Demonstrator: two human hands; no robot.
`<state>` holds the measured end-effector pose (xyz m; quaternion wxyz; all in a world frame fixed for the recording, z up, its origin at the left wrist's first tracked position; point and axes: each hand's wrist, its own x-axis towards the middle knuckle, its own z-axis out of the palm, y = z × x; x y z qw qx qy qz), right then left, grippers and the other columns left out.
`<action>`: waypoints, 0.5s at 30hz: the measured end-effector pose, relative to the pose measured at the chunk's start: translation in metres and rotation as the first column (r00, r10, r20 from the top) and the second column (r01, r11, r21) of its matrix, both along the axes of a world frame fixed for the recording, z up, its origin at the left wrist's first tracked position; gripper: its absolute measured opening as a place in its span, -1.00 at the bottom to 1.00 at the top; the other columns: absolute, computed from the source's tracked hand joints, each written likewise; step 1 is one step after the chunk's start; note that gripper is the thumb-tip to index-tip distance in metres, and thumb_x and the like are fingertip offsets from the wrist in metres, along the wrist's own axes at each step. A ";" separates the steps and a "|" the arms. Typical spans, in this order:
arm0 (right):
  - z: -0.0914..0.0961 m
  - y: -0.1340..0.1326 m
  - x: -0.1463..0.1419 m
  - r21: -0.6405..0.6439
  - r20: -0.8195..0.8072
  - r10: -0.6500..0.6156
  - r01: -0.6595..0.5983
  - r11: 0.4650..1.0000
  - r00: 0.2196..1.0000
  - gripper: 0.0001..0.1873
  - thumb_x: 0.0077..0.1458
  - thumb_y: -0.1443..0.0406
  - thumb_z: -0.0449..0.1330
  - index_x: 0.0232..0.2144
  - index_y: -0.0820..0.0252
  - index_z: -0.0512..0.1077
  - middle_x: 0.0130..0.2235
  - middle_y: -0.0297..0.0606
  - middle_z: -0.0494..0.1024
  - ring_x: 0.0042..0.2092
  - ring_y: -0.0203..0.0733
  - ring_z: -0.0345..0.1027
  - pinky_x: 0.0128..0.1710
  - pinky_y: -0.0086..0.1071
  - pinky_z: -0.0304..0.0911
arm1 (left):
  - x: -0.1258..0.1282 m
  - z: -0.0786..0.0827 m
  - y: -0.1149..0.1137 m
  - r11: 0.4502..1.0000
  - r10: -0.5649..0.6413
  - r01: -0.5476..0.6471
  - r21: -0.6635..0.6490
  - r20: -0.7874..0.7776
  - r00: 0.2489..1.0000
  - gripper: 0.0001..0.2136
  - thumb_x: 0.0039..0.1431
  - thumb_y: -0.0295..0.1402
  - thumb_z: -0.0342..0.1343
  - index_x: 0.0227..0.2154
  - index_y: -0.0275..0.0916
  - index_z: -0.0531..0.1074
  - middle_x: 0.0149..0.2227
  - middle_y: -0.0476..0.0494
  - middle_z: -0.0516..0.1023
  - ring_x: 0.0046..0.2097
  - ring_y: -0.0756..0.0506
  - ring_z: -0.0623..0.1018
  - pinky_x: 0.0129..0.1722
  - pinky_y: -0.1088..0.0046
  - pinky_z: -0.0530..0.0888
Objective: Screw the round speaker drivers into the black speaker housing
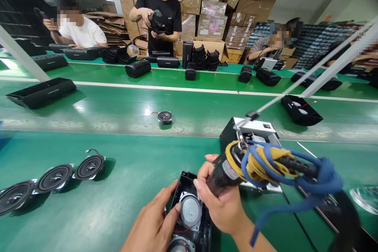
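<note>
My right hand (223, 202) is wrapped around a black electric screwdriver (224, 171), bound with yellow and blue cord and hung from a thin rod. Its tip is hidden behind my fingers, above an open black speaker housing (190, 181). Inside the housing sit two round speaker drivers, one (190, 210) in full view and another (180, 245) cut off by the bottom edge. My left hand (156, 220) grips the housing's left side, thumb at the rim of the upper driver. A red wire runs between the two drivers.
Three loose speaker drivers (55, 178) lie at the left. A single driver (164, 117) and black housings (41, 92) rest on the green belt (118, 104). A white-topped machine (260, 128) stands beyond my right hand. Several co-workers (161, 15) work across the line.
</note>
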<state>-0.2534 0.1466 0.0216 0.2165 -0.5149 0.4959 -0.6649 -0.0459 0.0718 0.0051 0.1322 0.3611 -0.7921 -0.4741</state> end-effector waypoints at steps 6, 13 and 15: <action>0.001 0.000 0.003 -0.057 0.107 -0.016 0.022 0.998 0.994 -0.52 0.51 0.35 0.22 0.32 -0.08 0.17 -0.27 -0.43 0.42 -0.36 -0.38 0.36 -0.34 -0.46 0.42 | 0.000 0.000 -0.003 0.994 -0.104 0.101 0.044 0.086 0.991 -0.40 0.65 -0.02 -0.13 0.60 -0.10 0.20 0.55 -0.19 0.29 0.55 -0.24 0.32 0.54 0.13 0.34; 0.062 0.009 -0.005 -0.257 0.348 -0.034 0.131 0.958 0.937 -0.37 0.53 0.34 0.17 0.44 -0.25 0.03 -0.44 -0.53 0.32 -0.51 -0.36 0.23 -0.45 -0.45 0.33 | -0.002 0.014 0.002 0.868 0.019 0.036 -0.495 0.105 0.994 -0.44 0.51 -0.12 0.13 0.51 0.04 0.33 0.56 -0.22 0.24 0.44 -0.35 0.46 0.31 -0.01 0.59; 0.074 0.015 -0.008 -0.290 0.383 -0.058 0.179 0.940 0.922 -0.39 0.50 0.35 0.19 0.40 -0.28 0.11 -0.47 -0.53 0.31 -0.54 -0.36 0.18 -0.47 -0.46 0.32 | -0.019 0.028 -0.003 0.748 -0.124 0.138 -0.649 0.069 0.990 -0.62 0.38 -0.34 0.24 0.22 -0.01 0.61 0.53 -0.27 0.29 0.53 -0.42 0.33 0.38 -0.13 0.50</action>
